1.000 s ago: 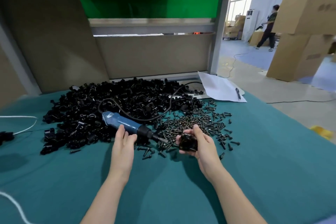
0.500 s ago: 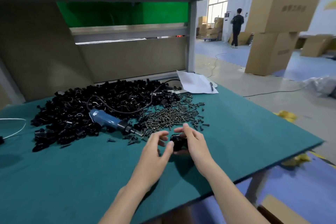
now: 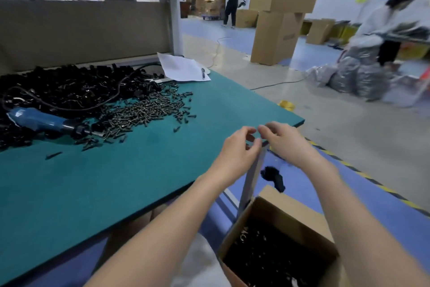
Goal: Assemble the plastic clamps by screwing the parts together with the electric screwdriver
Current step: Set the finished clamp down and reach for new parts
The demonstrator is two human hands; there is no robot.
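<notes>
A black assembled clamp (image 3: pixel 272 177) is in mid-air below the table's right edge, above an open cardboard box (image 3: pixel 293 211) that holds several more black clamps (image 3: pixel 267 261). My left hand (image 3: pixel 236 149) and my right hand (image 3: pixel 285 141) hover close together at the edge of the green table (image 3: pixel 93 182), fingers loosely curled, holding nothing. The blue electric screwdriver (image 3: pixel 41 121) lies at the left against a big pile of black plastic parts (image 3: pixel 69 91). Beside its tip spreads a heap of dark screws (image 3: pixel 144 112).
A white sheet of paper (image 3: pixel 181 68) with a pen (image 3: pixel 203 73) lies at the table's far corner. The screwdriver's cable (image 3: pixel 111 98) loops over the pile. Stacked cardboard boxes (image 3: pixel 277 16), filled bags (image 3: pixel 358 77) and two people stand on the floor beyond.
My view swung right and down. Both hands moved from the screw heap to the table's right edge, and my right hand let go of the clamp, which now drops toward the box.
</notes>
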